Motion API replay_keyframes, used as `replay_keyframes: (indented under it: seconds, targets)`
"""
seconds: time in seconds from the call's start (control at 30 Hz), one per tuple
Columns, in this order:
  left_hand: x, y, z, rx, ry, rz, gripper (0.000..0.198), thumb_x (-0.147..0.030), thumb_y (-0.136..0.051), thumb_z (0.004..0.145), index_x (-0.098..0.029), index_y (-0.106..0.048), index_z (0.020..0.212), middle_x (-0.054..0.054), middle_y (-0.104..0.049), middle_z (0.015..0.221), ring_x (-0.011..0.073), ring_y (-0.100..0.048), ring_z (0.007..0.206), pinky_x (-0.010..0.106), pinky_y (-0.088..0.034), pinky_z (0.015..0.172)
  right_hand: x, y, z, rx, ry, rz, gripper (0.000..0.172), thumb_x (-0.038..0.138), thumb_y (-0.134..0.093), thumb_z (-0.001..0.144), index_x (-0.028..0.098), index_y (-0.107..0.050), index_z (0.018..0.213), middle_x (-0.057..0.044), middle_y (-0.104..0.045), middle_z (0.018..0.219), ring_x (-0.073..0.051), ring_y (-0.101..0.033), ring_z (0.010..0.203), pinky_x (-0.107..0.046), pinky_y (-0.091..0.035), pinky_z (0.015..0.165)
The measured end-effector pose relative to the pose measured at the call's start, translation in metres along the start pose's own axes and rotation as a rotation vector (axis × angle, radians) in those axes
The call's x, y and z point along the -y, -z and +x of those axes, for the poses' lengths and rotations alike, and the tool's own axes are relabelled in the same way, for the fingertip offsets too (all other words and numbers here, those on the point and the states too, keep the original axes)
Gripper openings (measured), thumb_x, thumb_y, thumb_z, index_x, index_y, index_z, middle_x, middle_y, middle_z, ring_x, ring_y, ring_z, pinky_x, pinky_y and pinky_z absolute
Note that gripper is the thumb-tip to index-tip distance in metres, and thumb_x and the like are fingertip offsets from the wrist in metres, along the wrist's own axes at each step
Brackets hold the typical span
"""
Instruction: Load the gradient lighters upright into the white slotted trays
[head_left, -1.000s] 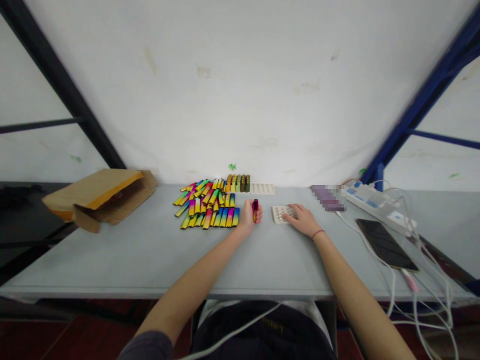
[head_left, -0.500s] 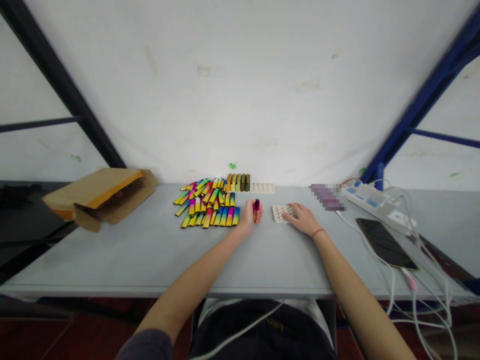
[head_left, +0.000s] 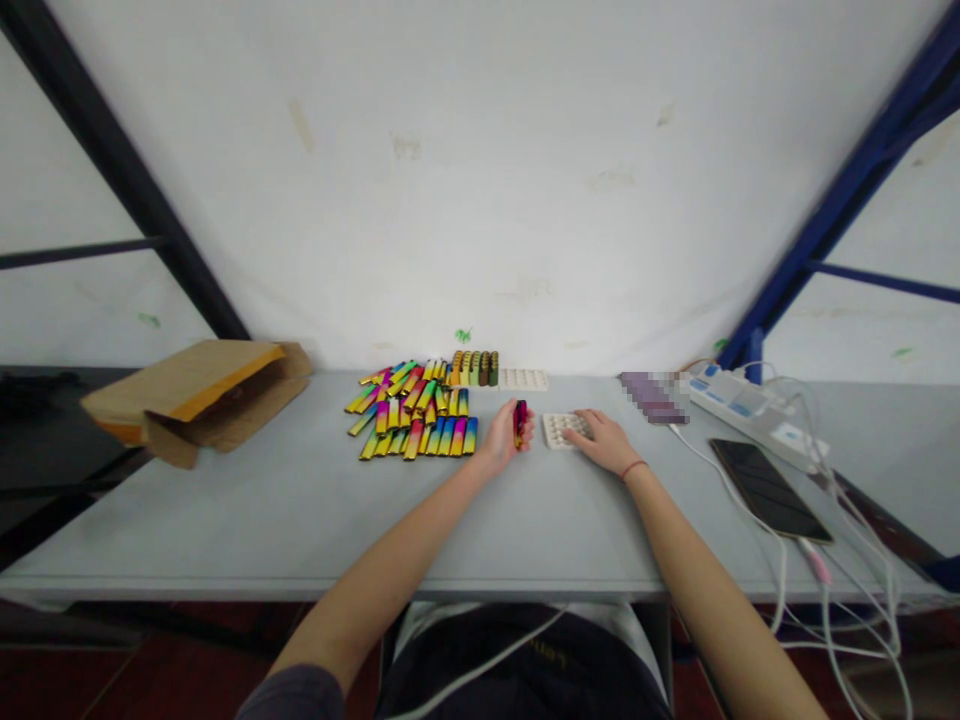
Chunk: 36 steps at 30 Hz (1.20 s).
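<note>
My left hand is closed around a shiny magenta and gold piece, held upright above the table. My right hand rests on the right part of a small white tray with rows of round cups, its fingers over the edge. Left of my left hand lies a heap of shiny rainbow-coloured pieces. Behind it, several pieces stand upright in rows at the left end of a second white tray.
An open cardboard box lies at the left. To the right are a blurred purple object, a white power strip, a black phone and white cables. A wall rises behind the grey table.
My left hand has moved slightly right, towards the small white tray, with the piece still in it. My right hand stays on the tray. The whole view has shifted a little.
</note>
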<state>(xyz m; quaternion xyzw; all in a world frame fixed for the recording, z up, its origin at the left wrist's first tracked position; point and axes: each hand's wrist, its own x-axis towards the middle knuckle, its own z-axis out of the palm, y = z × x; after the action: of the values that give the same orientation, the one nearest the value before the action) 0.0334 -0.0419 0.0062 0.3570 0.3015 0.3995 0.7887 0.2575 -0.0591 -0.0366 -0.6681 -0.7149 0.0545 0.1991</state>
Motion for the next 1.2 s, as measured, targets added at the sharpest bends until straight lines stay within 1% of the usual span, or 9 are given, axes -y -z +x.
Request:
replay_keyframes:
  seconds: [0.33, 0.5, 0.67, 0.73, 0.8, 0.87, 1.0, 1.1, 1.2]
  targets:
    - [0.000, 0.000, 0.001, -0.019, 0.005, 0.005, 0.040, -0.050, -0.034, 0.095, -0.018, -0.051, 0.078, -0.004, -0.039, 0.057, 0.0085, -0.033, 0.044, 0.018, -0.024, 0.041, 0.000, 0.002, -0.001, 0.013, -0.007, 0.009, 0.046, 0.045, -0.054, 0.094, 0.019, -0.059, 0.131, -0.013, -0.063, 0.132, -0.027, -0.057, 0.124, -0.041, -0.042, 0.107]
    - [0.000, 0.000, 0.002, -0.026, 0.009, 0.017, 0.035, -0.048, -0.043, 0.092, -0.018, -0.049, 0.075, -0.005, -0.037, 0.056, 0.0076, -0.032, 0.043, 0.017, -0.022, 0.040, 0.000, 0.001, 0.000, 0.012, -0.010, 0.010, 0.048, 0.045, -0.054, 0.094, 0.017, -0.058, 0.132, -0.014, -0.063, 0.133, -0.027, -0.057, 0.125, -0.042, -0.042, 0.108]
    - [0.000, 0.001, 0.002, -0.016, -0.003, 0.039, 0.036, -0.048, -0.039, 0.093, -0.018, -0.049, 0.075, -0.005, -0.037, 0.056, 0.0075, -0.032, 0.043, 0.017, -0.023, 0.041, -0.001, -0.002, -0.001, -0.007, 0.004, 0.017, 0.047, 0.044, -0.055, 0.093, 0.017, -0.060, 0.131, -0.014, -0.064, 0.131, -0.027, -0.058, 0.123, -0.044, -0.043, 0.108]
    - [0.000, 0.000, 0.002, -0.008, -0.005, 0.059, 0.037, -0.049, -0.036, 0.093, -0.018, -0.048, 0.075, -0.005, -0.037, 0.056, 0.0079, -0.031, 0.043, 0.017, -0.022, 0.041, 0.002, 0.000, -0.003, -0.063, 0.000, 0.007, 0.047, 0.046, -0.058, 0.091, 0.019, -0.061, 0.130, -0.015, -0.064, 0.132, -0.031, -0.056, 0.127, -0.050, -0.040, 0.110]
    - [0.000, -0.001, 0.002, 0.001, 0.000, 0.083, 0.040, -0.050, -0.032, 0.093, -0.019, -0.047, 0.074, -0.005, -0.036, 0.055, 0.0082, -0.031, 0.042, 0.017, -0.022, 0.040, 0.009, 0.003, -0.006, -0.187, -0.011, -0.011, 0.050, 0.050, -0.063, 0.088, 0.021, -0.063, 0.128, -0.016, -0.060, 0.139, -0.039, -0.045, 0.137, -0.063, -0.032, 0.112]
    - [0.001, -0.002, 0.002, 0.014, 0.009, 0.114, 0.042, -0.051, -0.029, 0.094, -0.019, -0.047, 0.074, -0.005, -0.037, 0.055, 0.0081, -0.031, 0.042, 0.017, -0.022, 0.040, 0.020, 0.009, -0.008, -0.315, 0.071, 0.029, 0.047, 0.050, -0.062, 0.087, 0.022, -0.065, 0.126, -0.015, -0.057, 0.143, -0.042, -0.035, 0.143, -0.069, -0.027, 0.112]
    - [0.006, -0.004, 0.004, -0.014, 0.030, 0.190, 0.043, -0.051, -0.029, 0.094, -0.018, -0.050, 0.078, -0.004, -0.041, 0.055, 0.0082, -0.034, 0.042, 0.017, -0.023, 0.040, 0.049, 0.017, -0.010, -0.365, 0.426, 0.296, 0.042, 0.044, -0.058, 0.091, 0.022, -0.064, 0.126, -0.014, -0.062, 0.136, -0.031, -0.050, 0.133, -0.052, -0.038, 0.113]
    - [0.013, -0.003, 0.006, -0.031, 0.016, 0.231, 0.043, -0.053, -0.028, 0.094, -0.019, -0.049, 0.077, -0.004, -0.041, 0.053, 0.0091, -0.037, 0.042, 0.017, -0.024, 0.040, 0.065, 0.015, -0.012, -0.322, 0.390, 0.470, 0.051, 0.044, -0.063, 0.088, 0.021, -0.058, 0.133, -0.013, -0.069, 0.121, -0.027, -0.064, 0.107, -0.046, -0.051, 0.097]
    - [0.020, -0.003, 0.010, 0.000, -0.010, 0.236, 0.045, -0.059, -0.031, 0.093, -0.020, -0.050, 0.081, -0.005, -0.041, 0.053, 0.0094, -0.038, 0.041, 0.017, -0.024, 0.040, 0.072, 0.011, -0.013, -0.230, 0.346, 0.557, 0.042, 0.046, -0.064, 0.087, 0.021, -0.066, 0.119, -0.009, -0.072, 0.103, -0.022, -0.065, 0.086, -0.039, -0.054, 0.082]
